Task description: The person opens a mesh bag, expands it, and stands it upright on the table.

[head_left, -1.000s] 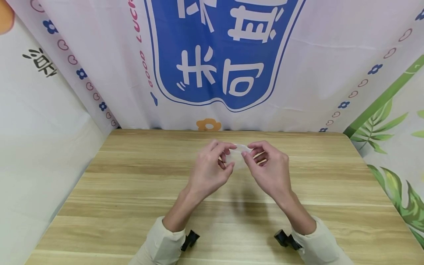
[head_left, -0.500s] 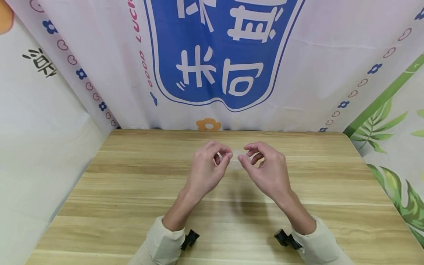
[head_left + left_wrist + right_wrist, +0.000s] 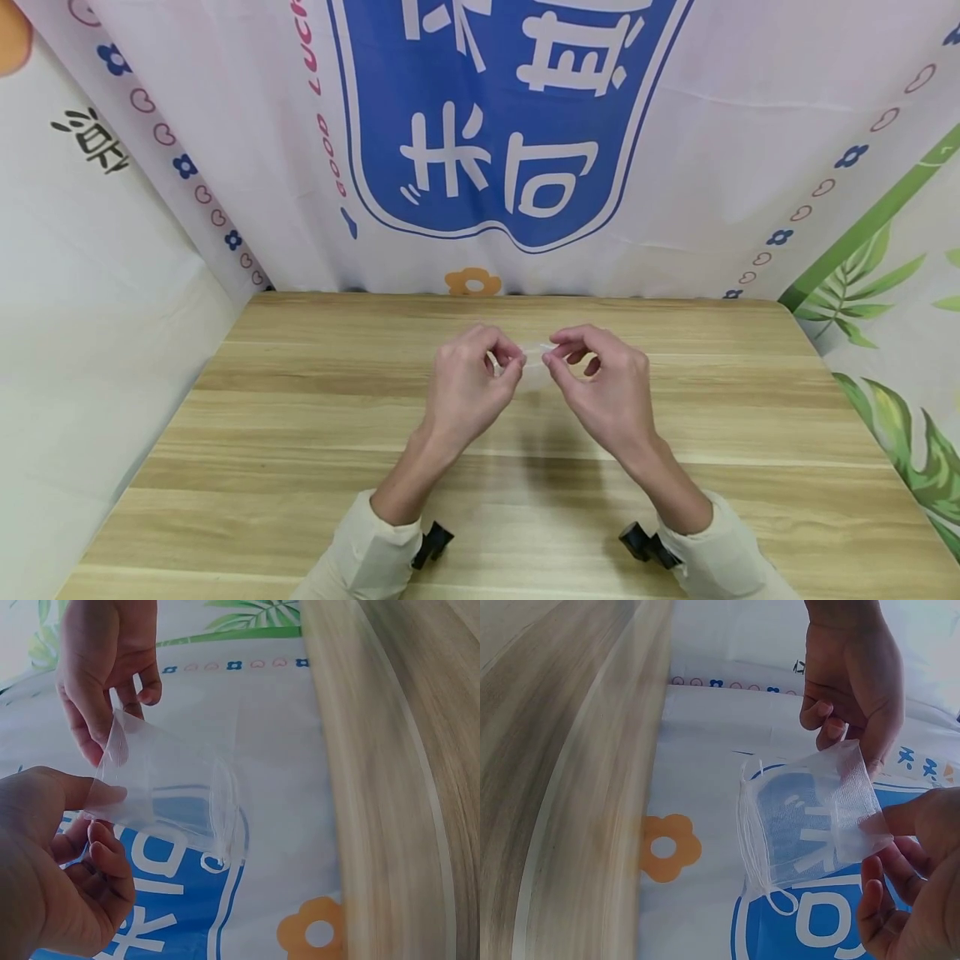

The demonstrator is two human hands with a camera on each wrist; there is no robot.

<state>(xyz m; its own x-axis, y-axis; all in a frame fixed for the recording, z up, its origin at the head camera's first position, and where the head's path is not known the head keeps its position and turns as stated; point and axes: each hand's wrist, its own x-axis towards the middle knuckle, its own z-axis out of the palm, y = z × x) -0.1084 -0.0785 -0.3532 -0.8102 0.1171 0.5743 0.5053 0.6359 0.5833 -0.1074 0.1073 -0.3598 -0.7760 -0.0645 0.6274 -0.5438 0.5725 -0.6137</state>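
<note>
A small sheer white drawstring bag hangs between the two hands over the table, faint in the head view. My left hand pinches one closed-end corner between thumb and finger; my right hand pinches the other. In the left wrist view the bag looks flat and see-through, its gathered mouth pointing away from the fingers. A cord loop sticks out at one side of the mouth in the right wrist view. Nothing shows inside the bag.
The wood-grain table ends at a white printed cloth hanging behind it. More printed cloth hangs on both sides. A black wrist mount sits at the left sleeve and another black mount at the right.
My left thumb and fingers, apart a second ago, have closed on the bag's corner. The right thumb and fingertip have come together on the other corner. Both hands stay nearly in place.
</note>
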